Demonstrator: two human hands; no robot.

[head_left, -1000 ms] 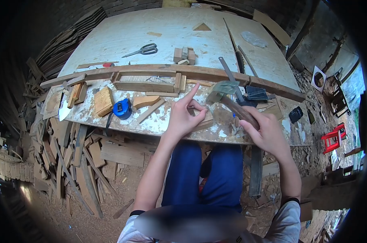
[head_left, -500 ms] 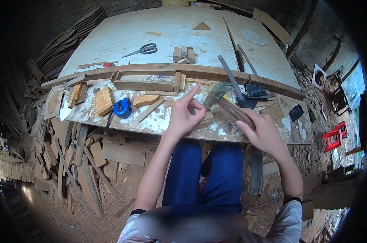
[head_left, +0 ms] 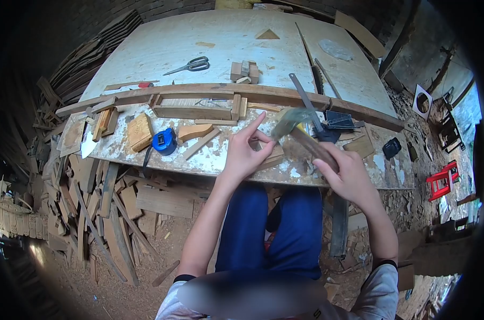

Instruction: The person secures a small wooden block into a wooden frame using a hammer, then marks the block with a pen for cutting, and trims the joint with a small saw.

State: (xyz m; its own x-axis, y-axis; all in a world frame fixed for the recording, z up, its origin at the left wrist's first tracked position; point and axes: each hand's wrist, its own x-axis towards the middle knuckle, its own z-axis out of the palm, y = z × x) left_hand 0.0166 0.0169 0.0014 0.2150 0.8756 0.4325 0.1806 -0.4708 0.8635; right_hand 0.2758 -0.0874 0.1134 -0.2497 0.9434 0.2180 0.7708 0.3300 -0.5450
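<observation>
My right hand (head_left: 344, 169) is wrapped round the wooden handle of a hammer (head_left: 306, 143). The hammer's metal head, smeared by motion, is close to the fingertips of my left hand (head_left: 247, 151). Thumb and index finger of that left hand pinch together over a wooden block (head_left: 272, 156), while another finger points up and away. Whatever sits in the pinch is too small to make out. The block lies at the near edge of the workbench (head_left: 199, 166), partly hidden behind my left hand.
A blue tape measure (head_left: 164, 142), wood pieces (head_left: 140, 132) and a narrow wooden box (head_left: 194, 111) lie to the left. Behind are scissors (head_left: 197, 64) and stacked blocks (head_left: 244, 72). A metal ruler (head_left: 305, 100) and black case (head_left: 391, 148) are on the right. Scrap wood (head_left: 111, 213) covers the floor.
The hammer head has shifted slightly and is more blurred. My left hand keeps its pinch at the block, and the whole view has moved only a little.
</observation>
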